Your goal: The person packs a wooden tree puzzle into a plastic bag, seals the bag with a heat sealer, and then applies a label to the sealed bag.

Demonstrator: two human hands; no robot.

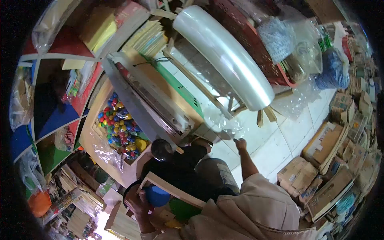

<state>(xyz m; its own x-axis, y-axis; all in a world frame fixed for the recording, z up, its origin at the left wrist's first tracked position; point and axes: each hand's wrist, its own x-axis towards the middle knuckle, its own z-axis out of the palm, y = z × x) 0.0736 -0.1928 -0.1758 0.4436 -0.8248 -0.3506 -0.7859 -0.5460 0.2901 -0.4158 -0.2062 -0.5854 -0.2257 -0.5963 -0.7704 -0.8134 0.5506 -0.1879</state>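
Observation:
My left hand is closed around the edge of a pale wooden tray. Inside the tray show a blue round piece, a green piece and some yellow. My right hand reaches out low over the white tiled floor, its fingers closed; I cannot tell what is in them. Just beyond its fingertips lies crumpled clear plastic film. Close by on the left is a foot below dark clothing.
A big roll of clear film rests on wooden bars. Bagged coloured beads sit in a wooden box at left, beside a shelf. Cardboard boxes line the right side. A red crate stands behind the roll.

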